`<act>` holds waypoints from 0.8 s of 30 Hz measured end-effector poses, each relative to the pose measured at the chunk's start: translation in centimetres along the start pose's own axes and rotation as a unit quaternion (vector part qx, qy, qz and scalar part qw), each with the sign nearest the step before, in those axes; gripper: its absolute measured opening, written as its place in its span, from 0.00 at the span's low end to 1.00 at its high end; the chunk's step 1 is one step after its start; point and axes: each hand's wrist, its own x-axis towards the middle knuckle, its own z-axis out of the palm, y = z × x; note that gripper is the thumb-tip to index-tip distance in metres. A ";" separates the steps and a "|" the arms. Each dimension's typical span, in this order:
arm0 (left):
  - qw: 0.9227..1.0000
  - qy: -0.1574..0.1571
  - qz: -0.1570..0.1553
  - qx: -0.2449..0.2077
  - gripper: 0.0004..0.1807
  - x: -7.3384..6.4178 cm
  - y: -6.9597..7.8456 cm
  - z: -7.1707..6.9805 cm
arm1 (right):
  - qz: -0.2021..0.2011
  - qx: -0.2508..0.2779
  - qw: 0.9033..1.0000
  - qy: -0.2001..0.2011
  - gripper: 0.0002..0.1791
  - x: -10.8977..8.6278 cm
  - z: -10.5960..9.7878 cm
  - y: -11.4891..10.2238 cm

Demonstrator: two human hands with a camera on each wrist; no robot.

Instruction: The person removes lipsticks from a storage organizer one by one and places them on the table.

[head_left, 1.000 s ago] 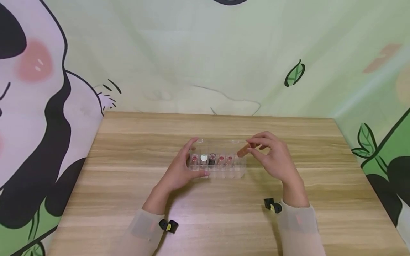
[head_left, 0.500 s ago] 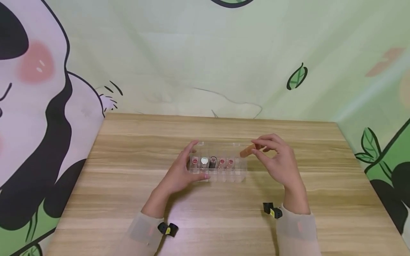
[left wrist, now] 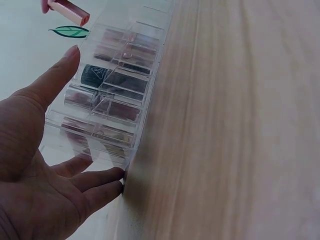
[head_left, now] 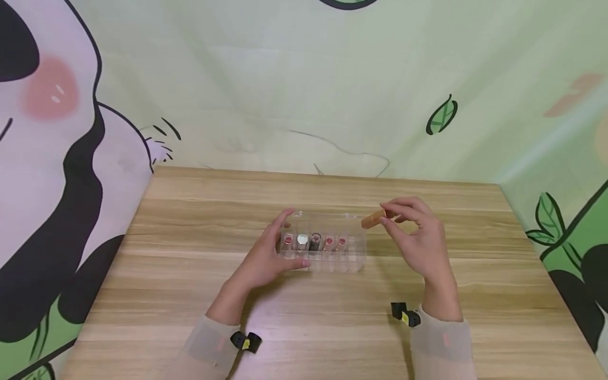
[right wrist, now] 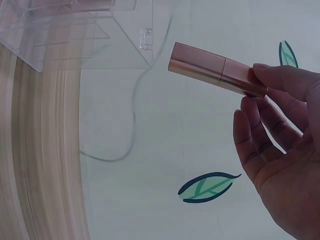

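Observation:
My right hand [head_left: 420,240] pinches a rose-gold lipstick tube [head_left: 373,218] near one end, between thumb and fingertips. The lipstick is tilted and held just off the right end of a clear lipstick organizer [head_left: 357,262]. In the right wrist view, a seam crosses the middle of the closed lipstick [right wrist: 200,62]. My left hand [head_left: 266,256] grips the organizer's left end, thumb along the front and fingers at the back. Several lipsticks [left wrist: 117,82] stand in the organizer's slots, one with a dark case [head_left: 315,241] and one with a silvery top [head_left: 302,241]. The rightmost slot shows no lipstick.
The organizer rests on a wood-grain table [head_left: 190,211]. Behind the table hangs a pale green backdrop [head_left: 266,79] with a painted panda and leaves. A small hinge [right wrist: 145,38] shows on the organizer's clear wall in the right wrist view.
My right hand has drawn the lipstick up and to the right, away from the organizer's right end. My left hand keeps its grip on the organizer.

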 end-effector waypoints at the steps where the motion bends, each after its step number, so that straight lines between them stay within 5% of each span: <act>1: 1.000 -0.001 0.000 0.001 0.66 0.0 0.0 0.0 | -0.002 -0.001 1.000 0.003 0.16 0.0 0.0 0.0; 24: 1.000 -0.003 0.001 0.007 0.66 0.1 0.0 0.0 | 0.025 -0.029 0.998 0.050 0.14 0.2 -0.3 -0.4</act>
